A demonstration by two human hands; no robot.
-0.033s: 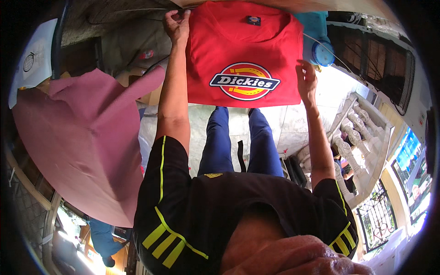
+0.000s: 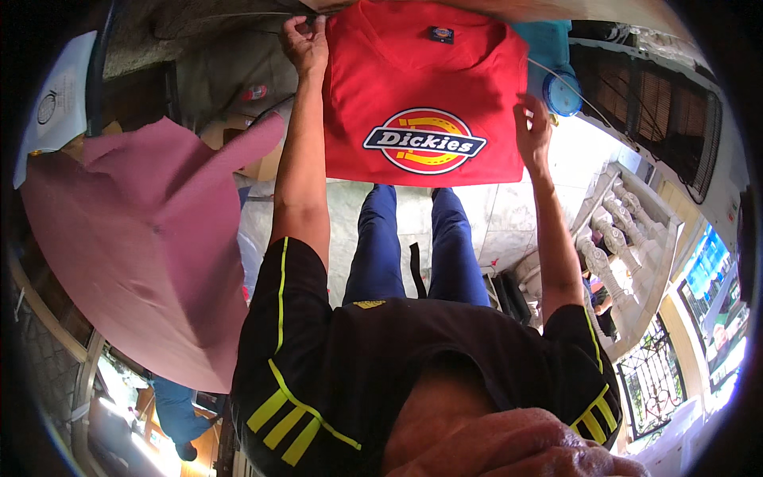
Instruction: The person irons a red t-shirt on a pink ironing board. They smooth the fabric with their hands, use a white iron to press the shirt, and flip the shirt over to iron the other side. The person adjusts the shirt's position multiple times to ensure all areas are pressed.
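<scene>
A red T-shirt (image 2: 445,79), folded into a flat rectangle, lies in front of me with its neckline at the far end. A dark label sits inside the collar, and an oval yellow-and-red print with a dark banner marks its near half. At the far left edge is my left hand (image 2: 307,46), its thumb against the fabric and its fingers curled. My right hand (image 2: 534,131) is at the right edge, lower down, with thumb and bent fingers closed at the cloth. Whatever lies beneath the shirt is hidden.
On my left hangs a large mauve sheet (image 2: 151,246). A turquoise container (image 2: 544,44) and a blue round lid (image 2: 561,94) are beyond my right hand. White balusters (image 2: 608,238) stand to the right. Another person in blue (image 2: 176,413) is at the lower left.
My right hand has shifted slightly up along the shirt's right edge. The left hand and the shirt stay nearly the same.
</scene>
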